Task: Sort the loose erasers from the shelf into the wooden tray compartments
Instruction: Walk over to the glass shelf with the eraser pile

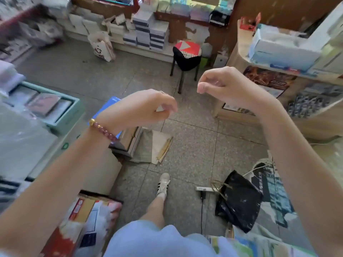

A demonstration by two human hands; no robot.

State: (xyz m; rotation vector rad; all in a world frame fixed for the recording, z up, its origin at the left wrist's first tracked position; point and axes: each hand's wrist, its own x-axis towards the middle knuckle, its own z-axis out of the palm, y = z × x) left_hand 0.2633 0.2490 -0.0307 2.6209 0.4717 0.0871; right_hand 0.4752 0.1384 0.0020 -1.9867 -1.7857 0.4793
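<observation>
Mid-stride view: left hand with fingertips pinched, contents untellable, and right hand loosely curled, empty, raised before the stool, likely walking between stations; erasers and wooden tray out of view.

Soft, even daylight, moderately bright. Only a faint shadow lies under the far stool. Pale glare sits on the plastic wrap at near left. Motion blur smears everything, worst on the far left shelves, and it softens the left hand and right hand. Wide-angle distortion bends the right shelf.
</observation>
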